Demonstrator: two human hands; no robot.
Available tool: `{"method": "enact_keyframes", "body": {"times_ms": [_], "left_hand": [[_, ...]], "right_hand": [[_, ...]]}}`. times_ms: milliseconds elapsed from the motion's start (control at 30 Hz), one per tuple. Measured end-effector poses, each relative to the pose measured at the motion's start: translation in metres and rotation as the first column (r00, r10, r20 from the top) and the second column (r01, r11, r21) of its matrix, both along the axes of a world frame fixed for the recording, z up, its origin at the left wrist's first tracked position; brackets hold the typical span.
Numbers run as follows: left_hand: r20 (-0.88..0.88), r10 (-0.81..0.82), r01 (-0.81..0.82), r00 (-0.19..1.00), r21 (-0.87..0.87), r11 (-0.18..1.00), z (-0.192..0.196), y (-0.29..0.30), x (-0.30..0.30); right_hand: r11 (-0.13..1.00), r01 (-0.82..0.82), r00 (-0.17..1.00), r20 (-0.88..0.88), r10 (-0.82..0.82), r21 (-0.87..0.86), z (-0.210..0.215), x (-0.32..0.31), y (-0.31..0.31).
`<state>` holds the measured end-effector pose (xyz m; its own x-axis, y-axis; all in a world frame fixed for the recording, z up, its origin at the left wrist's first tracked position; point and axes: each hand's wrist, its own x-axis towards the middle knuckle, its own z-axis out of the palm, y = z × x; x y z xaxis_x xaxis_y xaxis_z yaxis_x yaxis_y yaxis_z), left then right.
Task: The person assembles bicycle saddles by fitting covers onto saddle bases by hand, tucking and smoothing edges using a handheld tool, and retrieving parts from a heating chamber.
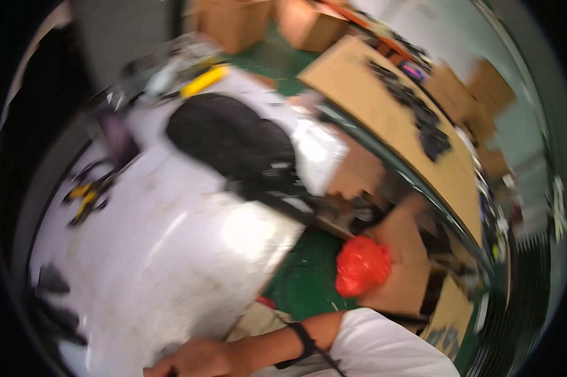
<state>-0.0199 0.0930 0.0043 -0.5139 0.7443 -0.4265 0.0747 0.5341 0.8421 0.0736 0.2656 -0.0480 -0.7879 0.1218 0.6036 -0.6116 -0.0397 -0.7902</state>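
Observation:
My right hand [198, 359] is low in the view, at the near edge of the white tabletop [151, 251]. A dark band [304, 339] circles the wrist, and a white sleeve covers the upper arm. The fingers are blurred and partly cut off by the lower edge, so whether they hold anything is unclear. No part of my left hand shows. Farther up the table lies a rounded black padded item [227, 135], smeared by motion. Beside it rests a white plastic packet [315, 151].
A yellow-and-black hand tool [85, 200] lies at the table's left, with dark pieces [54, 308] nearer. A yellow object [203, 80] sits at the far end. To the right are a red plastic bag [362, 269], a large cardboard sheet [390, 113] and far boxes [312, 26].

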Motion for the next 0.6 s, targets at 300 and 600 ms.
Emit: {"method": "enact_keyframes", "body": {"times_ms": [300,600], "left_hand": [[0.008,-0.188,0.186,0.982,0.137,0.973,-0.021,-0.009,-0.03],[0.034,-0.271,0.262,0.962,0.172,0.95,-0.028,-0.016,-0.03]], "right_hand": [[0.961,-0.262,0.935,-0.222,0.276,0.089,0.031,-0.015,0.001],[0.922,-0.364,0.921,-0.097,0.377,0.13,0.026,-0.029,-0.012]]}}
